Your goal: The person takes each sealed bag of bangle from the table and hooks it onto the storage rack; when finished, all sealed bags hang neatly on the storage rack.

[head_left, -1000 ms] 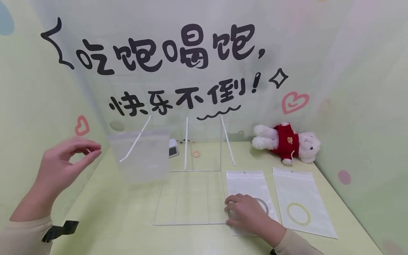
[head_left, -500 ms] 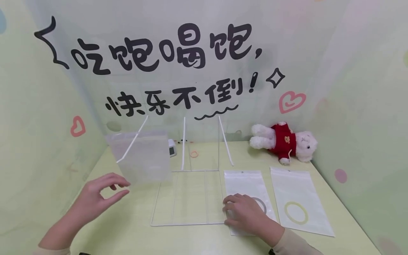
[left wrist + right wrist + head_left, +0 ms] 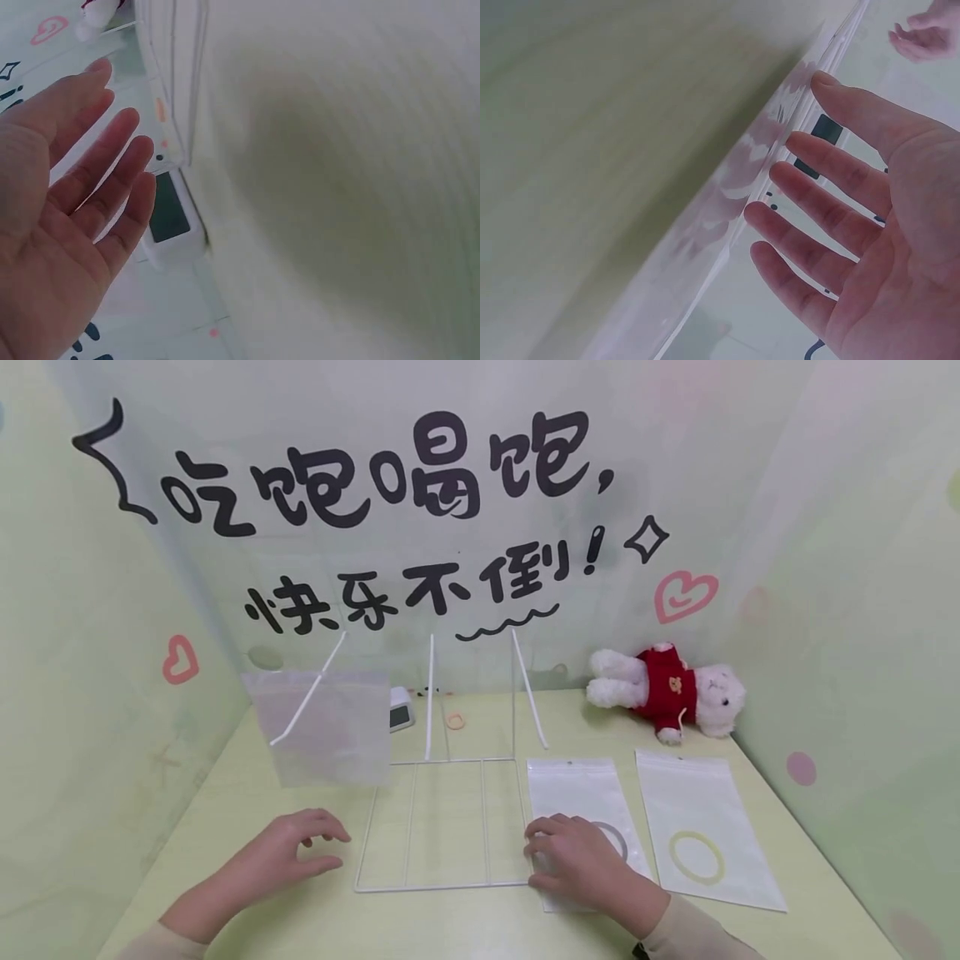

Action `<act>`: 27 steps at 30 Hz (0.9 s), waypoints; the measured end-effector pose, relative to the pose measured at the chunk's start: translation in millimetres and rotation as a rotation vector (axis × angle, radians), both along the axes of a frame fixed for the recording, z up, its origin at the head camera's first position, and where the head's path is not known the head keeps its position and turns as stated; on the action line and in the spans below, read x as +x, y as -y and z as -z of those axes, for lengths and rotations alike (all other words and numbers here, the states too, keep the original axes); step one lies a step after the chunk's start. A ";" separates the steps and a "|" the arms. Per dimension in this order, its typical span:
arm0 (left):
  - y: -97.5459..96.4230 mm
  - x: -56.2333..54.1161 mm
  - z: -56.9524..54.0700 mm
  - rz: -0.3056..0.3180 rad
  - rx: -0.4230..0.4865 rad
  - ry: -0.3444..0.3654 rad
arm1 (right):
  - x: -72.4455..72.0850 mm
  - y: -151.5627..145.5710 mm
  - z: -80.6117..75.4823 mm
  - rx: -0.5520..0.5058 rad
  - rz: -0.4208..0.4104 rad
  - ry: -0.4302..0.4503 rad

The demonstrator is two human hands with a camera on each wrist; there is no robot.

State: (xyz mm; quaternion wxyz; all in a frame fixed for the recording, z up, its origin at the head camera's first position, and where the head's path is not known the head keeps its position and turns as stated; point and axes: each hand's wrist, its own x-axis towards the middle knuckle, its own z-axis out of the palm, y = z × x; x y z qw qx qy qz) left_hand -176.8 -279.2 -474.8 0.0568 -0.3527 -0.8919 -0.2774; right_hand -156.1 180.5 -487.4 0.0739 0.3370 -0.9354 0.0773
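White wire rack (image 3: pixel 430 697) stands on the table (image 3: pixel 315 918), a clear bag (image 3: pixel 345 743) at its left prong. Beside its base, the left hand (image 3: pixel 281 852) is empty, fingers loosely apart; the right hand (image 3: pixel 577 860), over the grey-ringed pouch (image 3: pixel 577 789), holds nothing, fingers spread.

The head view was bright and evenly lit, with soft shadows below the left hand (image 3: pixel 270 856) and the plush toy (image 3: pixel 666 689), and wide-angle stretch toward its edges. Both wrist views were dimmer, hazy and low in contrast. In the left one, a broad, diffuse shadow darkened the surface (image 3: pixel 322 165); in the right, the glossy packet (image 3: pixel 697 232) mirrored the right hand (image 3: pixel 870 232).
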 end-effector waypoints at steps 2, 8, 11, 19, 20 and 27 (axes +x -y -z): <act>-2.0 -0.4 9.7 0.013 -0.006 0.020 | 0.3 -0.6 0.0 0.002 0.001 0.000; -6.6 -0.5 26.4 -0.016 -0.032 0.001 | -0.4 0.0 0.5 -0.001 0.001 -0.001; -8.6 1.5 28.9 -0.049 -0.088 -0.017 | -0.8 -0.2 0.4 0.000 -0.003 -0.006; -13.5 4.7 32.3 -0.046 -0.139 -0.058 | -2.9 -1.2 2.0 0.013 -0.005 -0.007; -14.2 4.7 32.8 -0.040 -0.138 -0.057 | -3.2 -1.1 2.5 0.014 -0.004 -0.007; -17.1 7.7 35.7 -0.065 -0.163 -0.076 | -3.1 -1.8 2.1 0.015 -0.011 0.003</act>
